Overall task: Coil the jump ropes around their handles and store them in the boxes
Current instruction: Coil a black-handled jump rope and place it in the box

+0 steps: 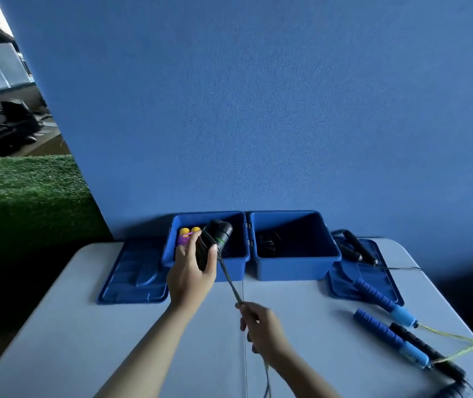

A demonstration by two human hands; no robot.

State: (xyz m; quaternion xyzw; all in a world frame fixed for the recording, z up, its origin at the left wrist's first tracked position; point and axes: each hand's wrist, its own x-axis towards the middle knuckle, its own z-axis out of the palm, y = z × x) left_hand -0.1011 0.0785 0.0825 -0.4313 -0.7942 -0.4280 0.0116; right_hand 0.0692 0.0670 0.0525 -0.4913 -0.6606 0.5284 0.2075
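We find the left hand (pixel 190 275) grasping a pair of black handles (pixel 213 242), held tilted above the front wall of the left box (pixel 231 267), with dark cord already wound round them. A thin green ring shows on one handle; we can read no brand or writing anywhere. The right hand (pixel 261 328) is closed on the rope (pixel 231 282), which runs taut from the handles down to it, then slack toward the near edge of the tabletop (pixel 86 340).

The left box holds a coiled rope with yellow handle ends (pixel 189 231) and purple cord. The right box (pixel 292 267) stands touching it at the far edge and holds a dark coiled rope, dimly seen. Lids lie flat to either side: the left lid (pixel 133 278), and the right lid (pixel 344 280) carrying a black-handled rope (pixel 357 248). Near the right edge lie two blue handles (pixel 381 300) with yellow cord, beside another black handle (pixel 427 351).
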